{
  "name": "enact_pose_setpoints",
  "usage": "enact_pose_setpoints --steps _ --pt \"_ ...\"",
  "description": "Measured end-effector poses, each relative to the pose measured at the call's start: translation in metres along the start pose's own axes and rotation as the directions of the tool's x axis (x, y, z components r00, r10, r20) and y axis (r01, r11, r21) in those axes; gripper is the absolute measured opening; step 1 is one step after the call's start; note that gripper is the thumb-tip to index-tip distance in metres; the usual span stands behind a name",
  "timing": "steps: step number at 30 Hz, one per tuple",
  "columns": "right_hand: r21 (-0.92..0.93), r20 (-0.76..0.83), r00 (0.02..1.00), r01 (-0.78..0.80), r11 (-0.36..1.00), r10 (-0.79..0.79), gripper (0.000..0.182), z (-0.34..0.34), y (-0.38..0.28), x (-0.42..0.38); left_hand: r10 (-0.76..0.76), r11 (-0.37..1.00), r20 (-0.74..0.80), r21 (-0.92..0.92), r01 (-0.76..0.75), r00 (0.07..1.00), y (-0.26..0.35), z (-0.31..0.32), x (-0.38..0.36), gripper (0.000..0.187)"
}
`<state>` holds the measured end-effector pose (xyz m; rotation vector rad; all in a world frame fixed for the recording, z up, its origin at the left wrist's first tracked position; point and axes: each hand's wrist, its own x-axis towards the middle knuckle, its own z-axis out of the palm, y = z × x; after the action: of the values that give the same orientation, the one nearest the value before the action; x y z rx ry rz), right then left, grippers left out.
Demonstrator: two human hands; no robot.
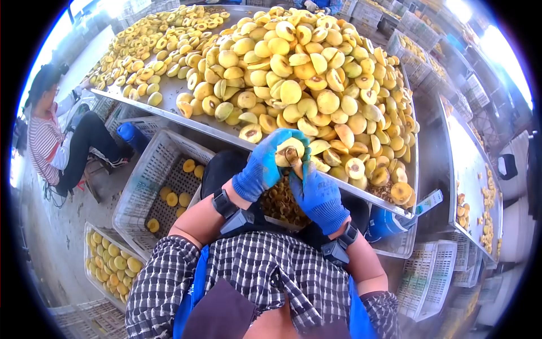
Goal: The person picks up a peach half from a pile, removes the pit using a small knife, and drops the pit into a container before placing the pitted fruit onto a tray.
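My left hand (264, 164), in a blue glove, is closed around a yellow peach half (284, 148) with its cut side turned up toward me. My right hand (317, 195), also gloved in blue, is closed on a small pitting tool (296, 165). The tool's curved end lies against the brown centre of the fruit, and my fingers hide most of its handle. Both hands are just over the near edge of a metal table (220, 133). Beyond them rises a large heap of peach halves (305, 79). Brown pits and scraps (284, 204) lie below, between my legs.
A grey crate (132, 186) with several peach halves stands at my left, with a fuller crate (110, 263) nearer. A blue container (387, 223) and a white crate (429, 277) are at my right. A seated person (51, 130) is at far left; another metal table (471, 181) stands right.
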<state>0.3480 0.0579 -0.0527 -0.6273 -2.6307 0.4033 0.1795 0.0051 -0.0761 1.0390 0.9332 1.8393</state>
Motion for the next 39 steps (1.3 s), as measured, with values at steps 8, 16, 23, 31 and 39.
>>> enact_pose_setpoints --steps 8,16,23,31,39 --pt "0.891 0.434 0.894 -0.444 0.092 0.113 0.039 0.012 0.003 -0.008 0.184 0.98 -0.082 -0.058 -0.189 0.979 -0.004 0.015 0.005 0.034" --pt "0.665 0.607 0.766 -0.635 -0.393 -0.211 0.038 -0.008 0.009 -0.01 -0.173 0.836 0.089 -0.513 0.194 0.981 -0.005 0.017 0.004 0.037" --pt "0.715 0.616 0.784 -0.597 -0.364 -0.077 0.034 0.022 0.006 -0.023 -0.35 0.815 -0.165 -0.539 0.213 0.922 -0.014 0.023 -0.009 0.032" --pt "0.473 0.491 0.869 -0.323 0.82 0.059 0.037 0.036 0.071 -0.09 0.514 0.15 -0.123 0.987 0.052 0.849 0.036 -0.144 -0.05 0.024" --pt "0.202 0.274 0.962 -0.052 0.978 -0.006 0.043 0.06 0.073 -0.091 0.015 -0.313 -0.202 0.929 0.197 0.979 0.044 -0.141 0.007 0.033"
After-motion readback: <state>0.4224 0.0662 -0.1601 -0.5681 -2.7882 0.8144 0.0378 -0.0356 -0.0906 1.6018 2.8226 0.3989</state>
